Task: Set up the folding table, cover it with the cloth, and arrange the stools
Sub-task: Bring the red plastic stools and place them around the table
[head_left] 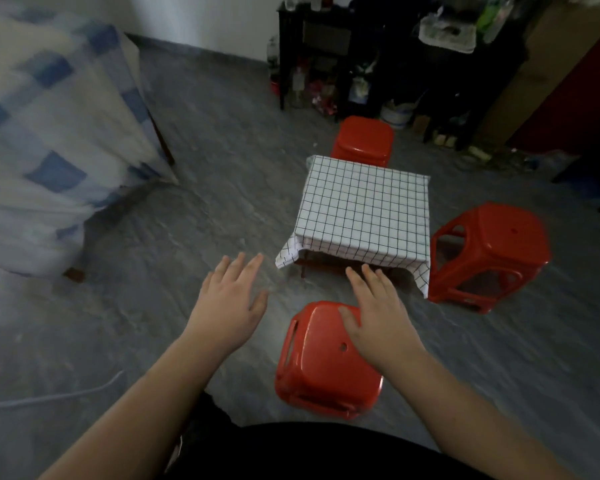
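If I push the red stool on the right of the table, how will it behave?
The right stool looks like hollow moulded plastic with open sides, so probably light and stiff. On the smooth-looking floor it should slide; pushed high, it might tip.

Bare floor (194, 209) left of the covered table (364, 216); stools (489, 251) crowd its other sides.

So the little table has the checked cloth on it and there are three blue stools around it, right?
Almost. The table does have the checked cloth on it, and three stools stand around it, but they are red, not blue. The head view shows one behind the table, one on the right side and one in front, below the open right hand.
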Tool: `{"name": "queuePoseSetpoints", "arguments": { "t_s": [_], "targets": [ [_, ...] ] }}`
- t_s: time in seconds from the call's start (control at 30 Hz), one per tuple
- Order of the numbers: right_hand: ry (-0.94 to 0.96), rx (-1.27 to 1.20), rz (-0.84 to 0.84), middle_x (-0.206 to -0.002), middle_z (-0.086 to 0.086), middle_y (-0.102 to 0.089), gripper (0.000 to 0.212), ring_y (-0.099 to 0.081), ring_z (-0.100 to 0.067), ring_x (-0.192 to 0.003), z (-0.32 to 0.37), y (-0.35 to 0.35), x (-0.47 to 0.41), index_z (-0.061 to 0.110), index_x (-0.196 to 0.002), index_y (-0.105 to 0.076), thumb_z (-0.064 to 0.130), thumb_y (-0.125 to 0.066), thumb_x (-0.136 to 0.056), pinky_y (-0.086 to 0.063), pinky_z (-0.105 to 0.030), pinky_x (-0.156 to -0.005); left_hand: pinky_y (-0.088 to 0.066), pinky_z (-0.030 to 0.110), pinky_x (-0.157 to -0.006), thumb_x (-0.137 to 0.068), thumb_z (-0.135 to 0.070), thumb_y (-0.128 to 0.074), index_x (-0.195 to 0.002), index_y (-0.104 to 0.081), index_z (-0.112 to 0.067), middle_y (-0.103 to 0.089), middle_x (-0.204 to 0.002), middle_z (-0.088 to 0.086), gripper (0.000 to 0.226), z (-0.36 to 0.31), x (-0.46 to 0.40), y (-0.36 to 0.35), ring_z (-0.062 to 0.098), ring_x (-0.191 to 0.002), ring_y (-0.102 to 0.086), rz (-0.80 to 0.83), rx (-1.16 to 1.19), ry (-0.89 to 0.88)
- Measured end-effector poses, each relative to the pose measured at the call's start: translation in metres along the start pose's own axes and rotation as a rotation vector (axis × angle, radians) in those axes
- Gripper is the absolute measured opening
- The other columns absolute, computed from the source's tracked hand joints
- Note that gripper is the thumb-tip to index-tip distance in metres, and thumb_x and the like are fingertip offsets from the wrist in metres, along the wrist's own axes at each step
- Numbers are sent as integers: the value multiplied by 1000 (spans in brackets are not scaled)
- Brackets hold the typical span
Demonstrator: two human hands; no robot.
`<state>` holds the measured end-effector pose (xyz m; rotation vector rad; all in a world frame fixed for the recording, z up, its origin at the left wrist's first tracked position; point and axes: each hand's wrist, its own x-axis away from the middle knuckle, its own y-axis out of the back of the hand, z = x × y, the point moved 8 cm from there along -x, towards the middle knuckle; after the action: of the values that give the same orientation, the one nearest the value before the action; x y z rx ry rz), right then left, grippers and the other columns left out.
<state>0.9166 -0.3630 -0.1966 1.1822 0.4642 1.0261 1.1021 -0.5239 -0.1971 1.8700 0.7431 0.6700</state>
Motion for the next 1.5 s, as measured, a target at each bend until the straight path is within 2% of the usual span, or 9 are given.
{"name": "queuePoseSetpoints", "arguments": {
  "t_s": [0.2, 0.37, 0.57, 0.73, 0.97, 1.07, 1.27, 1.37, 1.5],
  "targets": [
    [-19, 36, -52, -166, 1, -6, 69, 2, -18, -152, 107, -11, -82, 30, -158, -11, 46, -44, -99, -9, -40, -123, -15, 47, -122, -97, -48, -44, -158, -11, -30, -15, -165, 5, 71, 103, -69, 54, 30, -152, -9, 67, -71, -73],
    [-54, 36, -82, -166, 0, -7, 67, 3, -21, -152, 204, -19, -149, 30, -158, -12, 45, -43, -99, -7, -43, -124, -15, 48, -122, -97, -48, -42, -158, -12, -30, -15, -165, 6, 70, 183, -123, 116, 31, -152, -7, 94, -151, -152],
    [-3, 45, -85, -167, -2, -6, 67, 3, -22, -153, 284, -21, -217, 30, -158, -13, 44, -42, -99, -8, -43, -124, -11, 49, -122, -98, -51, -39, -158, -6, -33, -9, -166, 4, 71, 241, -186, 162, 29, -153, -3, 92, -174, -131],
    [-80, 66, -115, -166, -3, -11, 66, -2, -24, -153, 273, -15, -265, 31, -157, -17, 47, -43, -98, -10, -44, -122, -10, 49, -122, -98, -50, -39, -157, -7, -33, -8, -167, 3, 69, 248, -245, 167, 27, -153, -2, 135, -123, -132],
    [-210, -16, -179, -165, -3, -14, 67, -3, -26, -153, 218, 4, -361, 27, -157, -22, 44, -46, -97, -13, -47, -123, -12, 48, -122, -99, -50, -38, -157, -10, -34, -11, -166, 2, 67, 207, -379, 164, 28, -153, -4, 146, -191, -275],
    [-199, -17, -177, -166, -5, -10, 68, -2, -27, -153, 200, 15, -429, 27, -157, -17, 47, -43, -98, -11, -45, -124, -16, 49, -121, -99, -52, -37, -157, -13, -33, -14, -166, 3, 66, 191, -456, 161, 28, -152, -8, 127, -238, -302],
    [-128, 36, -117, -167, -4, -5, 69, 3, -25, -153, 172, 63, -563, 32, -157, -9, 52, -35, -96, -12, -48, -123, -12, 48, -122, -99, -50, -37, -157, -5, -34, -7, -167, 2, 68, 155, -594, 173, 27, -153, -2, 183, -283, -304],
    [-115, 120, -100, -166, -5, -13, 71, -4, -27, -153, 162, 90, -622, 29, -157, -14, 53, -29, -92, -19, -51, -120, -13, 48, -122, -99, -51, -37, -157, -8, -33, -10, -166, 3, 67, 144, -652, 186, 28, -153, -4, 156, -248, -304],
    [-168, 111, -104, -163, -4, -23, 69, -15, -29, -151, 154, 117, -696, 29, -155, -25, 52, -34, -90, -22, -53, -119, -13, 48, -122, -96, -51, -39, -157, -14, -32, -15, -166, 3, 69, 142, -730, 193, 28, -153, -7, 150, -205, -293]
  ]
}}
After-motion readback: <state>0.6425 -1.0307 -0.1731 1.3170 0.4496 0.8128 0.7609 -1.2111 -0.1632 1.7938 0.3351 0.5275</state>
